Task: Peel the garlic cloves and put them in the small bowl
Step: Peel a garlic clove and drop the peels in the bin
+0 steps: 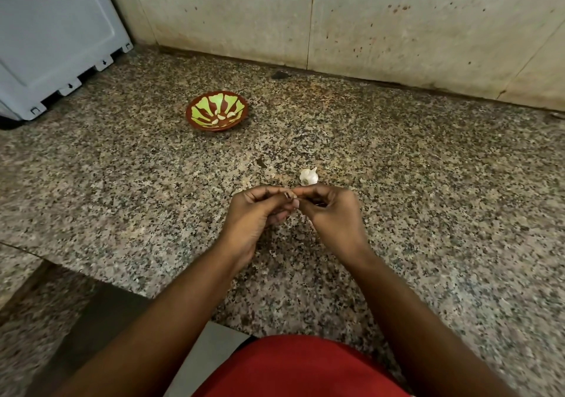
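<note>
Left hand: the left hand (260, 210) is raised over the table, fingers curled inward, its fingertips pinching one end of a small garlic clove with brownish skin (289, 196).
Right hand: the right hand (331, 213) meets the left at the middle, fingers curled, pinching the other end of the same clove; most of the clove is hidden by the fingers.
Garlic remainder: a white papery garlic bulb piece (308, 176) lies on the table just beyond the hands, apart from them.
Skin scraps: pale flakes (308, 220) lie on the table under the hands, partly covered.
Bowl: a small round bowl, brown with green wedge pattern (195, 110), stands well apart, beyond and to the left; several peeled pale garlic cloves (223, 116) lie inside.
Table: speckled grey-brown granite table (428, 197); its near edge runs across the lower left, with a step down to a lower ledge.
Wall: stained beige tiled wall (367, 23) closes off the far side.
Appliance: a light grey boxy appliance (55, 38) stands at the far left corner on the table.
Clothing: red garment (305, 369) at the bottom edge.
Writing: no legible text on any item.
Open room: bare granite spreads between the hands and the bowl, and to the right.
</note>
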